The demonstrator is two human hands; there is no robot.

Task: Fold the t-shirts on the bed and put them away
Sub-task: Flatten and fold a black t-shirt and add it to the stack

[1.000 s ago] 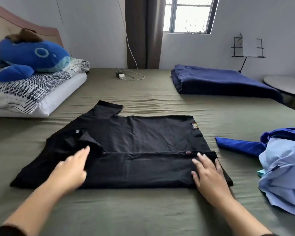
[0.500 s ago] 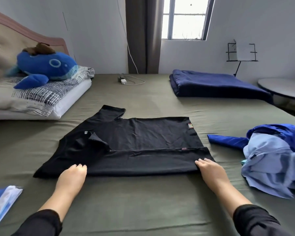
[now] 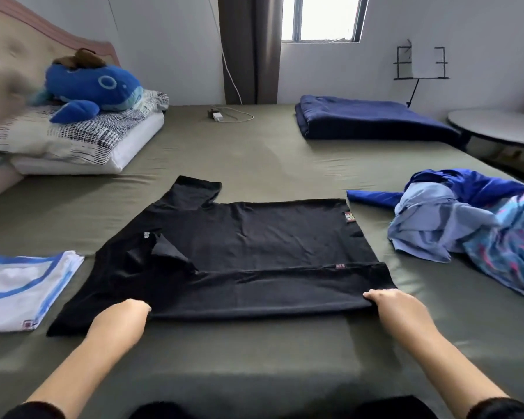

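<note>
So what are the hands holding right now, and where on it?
Both hold the black t-shirt by its near folded edge: the left hand toward the collar end, the right hand at the hem-end corner, fingers curled over the fabric.

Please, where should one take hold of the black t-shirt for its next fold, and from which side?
Probably grip the black t-shirt along its near folded edge, at the two ends, coming from the person's side. That edge lies straight across the bed, and the left hand and right hand already curl on it. The far side still has a sleeve sticking out.

T-shirt [image 3: 254,246] mid-bed [image 3: 254,152]; folded shirt [image 3: 22,291] left; clothes pile [image 3: 472,225] right.
</note>
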